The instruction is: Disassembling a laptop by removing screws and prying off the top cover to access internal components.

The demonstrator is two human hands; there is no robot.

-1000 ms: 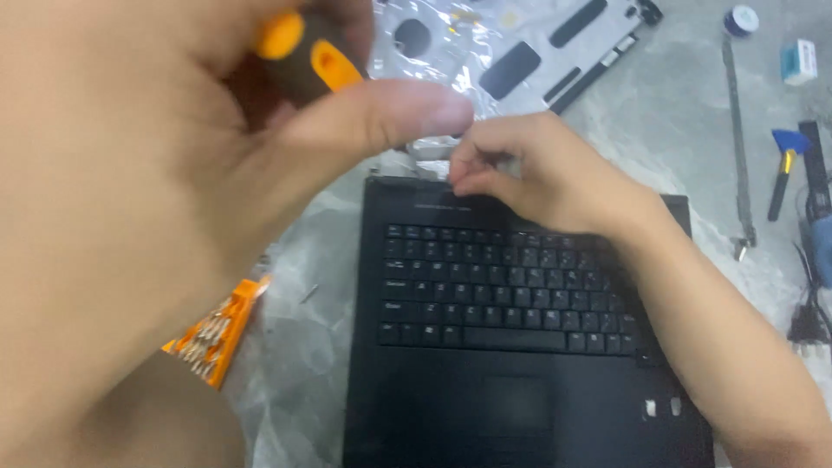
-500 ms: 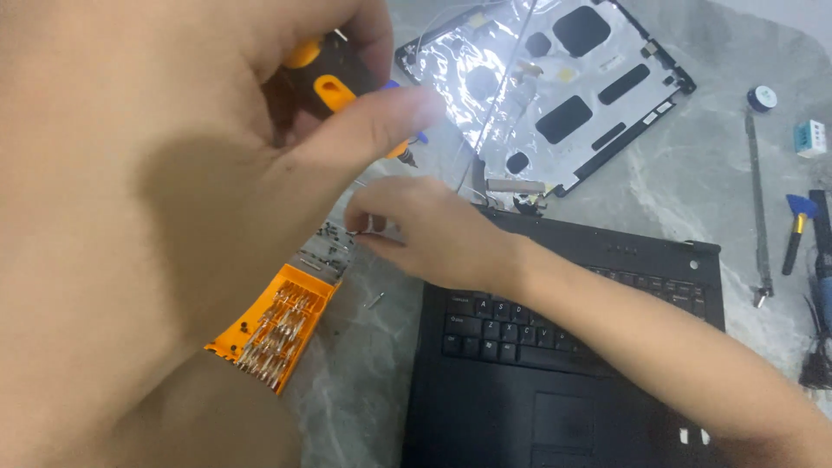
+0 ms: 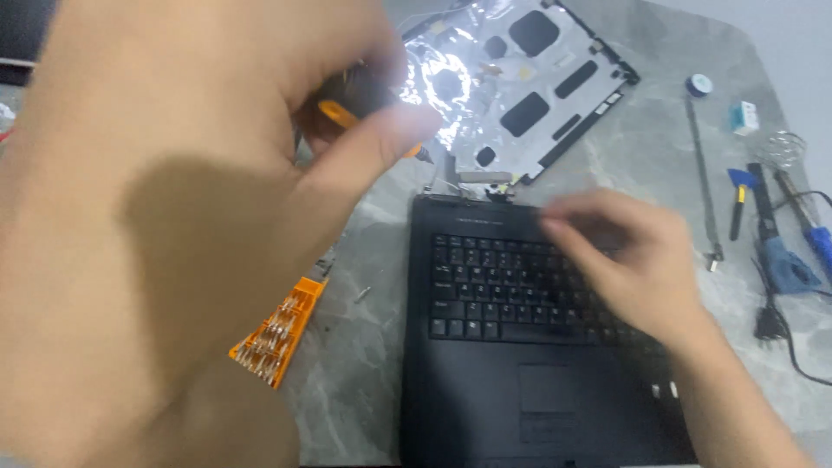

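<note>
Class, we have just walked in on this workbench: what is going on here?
A person is working on a dismantled black laptop on a grey table. The left hand, close to the camera, grips an orange-and-black screwdriver. The right hand rests over the keyboard's upper right. The detached lid panel lies behind.

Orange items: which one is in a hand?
The orange-and-black screwdriver handle, gripped in the left hand near the lens. The orange bit holder lies untouched on the table beside the laptop.

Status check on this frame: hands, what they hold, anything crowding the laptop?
Left hand raised, gripping orange-handled screwdriver. Right hand empty, over laptop keyboard. Orange bit case lies left of laptop, detached lid panel behind.
</note>
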